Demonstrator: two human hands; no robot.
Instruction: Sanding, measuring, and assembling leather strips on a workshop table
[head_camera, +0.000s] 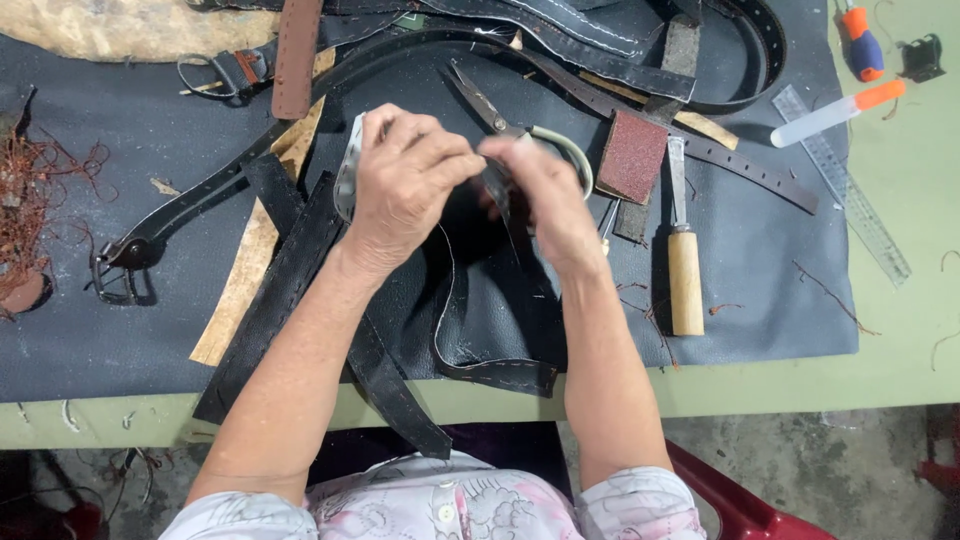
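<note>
Far off to the left of your hands, a tangle of reddish thread (25, 200) lay at the edge of the dark work mat (120, 330), and nearer in, a black buckled strap (190, 205) ran slantwise up toward your left hand, with a pale tan strip (245, 280) lying just beside it. Wide black leather strips (290, 290) passed under your left forearm and hung over the table's near edge. Your left hand (405, 185) was curled shut, fingers pinched down on the black leather piece (470, 225), which sat between both hands, just above the mat; a stitched flap of it trailed down toward you. Behind your left hand a pale curved edge showed, but I could not tell what it belonged to. Your right hand (545, 205) was closed on the same leather piece from the other side, fingertips touching your left hand's; whether it also held a needle was hidden. Just beyond your hands lay scissors (490, 105), their pale handle loop partly covered by your right hand. Just right of that hand sat a reddish sanding block (632, 155), then a wooden-handled chisel (684, 260). Above these, black punched belts (700, 60) crossed over one another. Well apart on the green table (900, 340) lay a clear ruler (845, 185), an orange-capped tube (838, 112) and an orange-and-blue tool handle (862, 42).
</note>
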